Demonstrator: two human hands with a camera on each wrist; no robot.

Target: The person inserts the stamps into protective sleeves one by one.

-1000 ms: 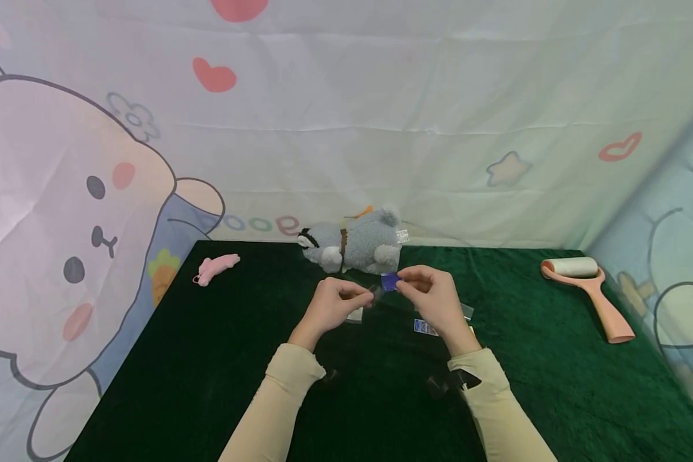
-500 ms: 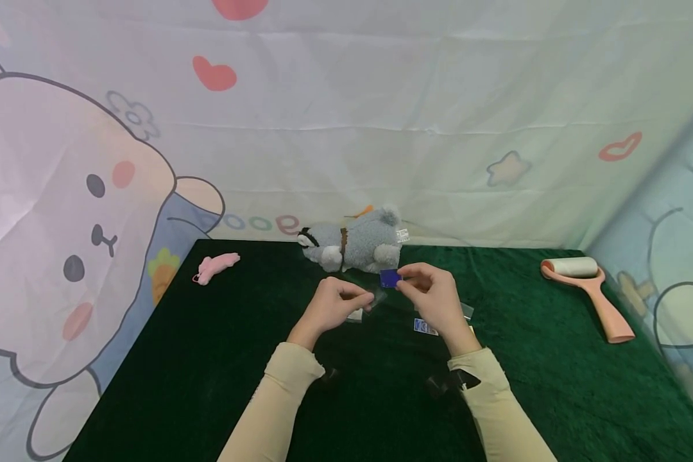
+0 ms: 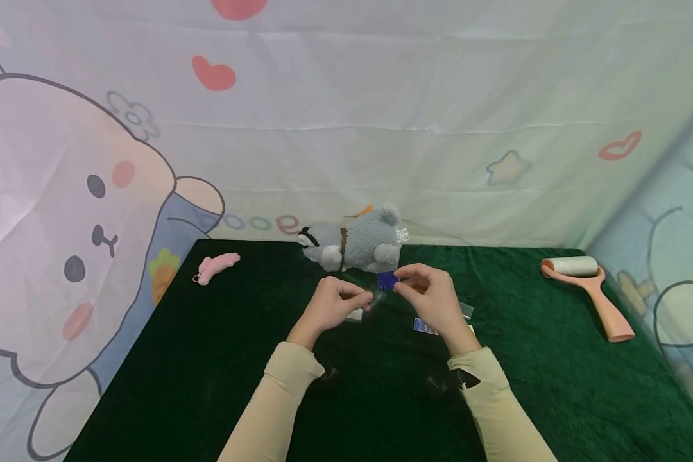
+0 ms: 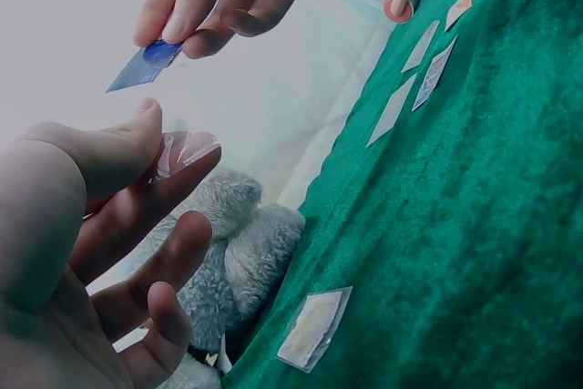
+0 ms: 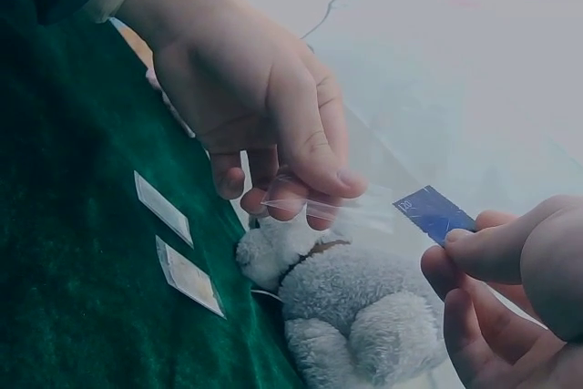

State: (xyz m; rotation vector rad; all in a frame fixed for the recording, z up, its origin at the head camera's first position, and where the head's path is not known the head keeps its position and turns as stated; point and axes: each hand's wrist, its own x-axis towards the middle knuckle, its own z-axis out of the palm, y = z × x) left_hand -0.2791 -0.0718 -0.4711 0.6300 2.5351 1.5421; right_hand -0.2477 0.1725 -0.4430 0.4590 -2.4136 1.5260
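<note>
Just in front of the grey plush toy (image 3: 358, 247), both hands are raised with a small gap between what they hold. My left hand (image 3: 331, 305) pinches a small clear plastic bag (image 5: 364, 213) between thumb and index finger; its other fingers are loosely bent. A small flat blue card (image 3: 387, 280) is pinched by one edge in my right hand (image 3: 432, 298). In the right wrist view the card's free end points at the bag, apart from it. Below the left hand lies a clear packet with a whitish piece inside (image 4: 312, 330).
Near the right hand, a blue printed card (image 3: 425, 326) and several other flat pieces lie on the green cloth (image 3: 381, 410). A pink plush piece (image 3: 216, 268) sits at the back left. At the right lies a lint roller (image 3: 603, 305). Printed curtains hang behind.
The blue card has turned flatter toward the head view, and the right hand has then shifted slightly left with it. The left hand stays nearly still with the clear bag.
</note>
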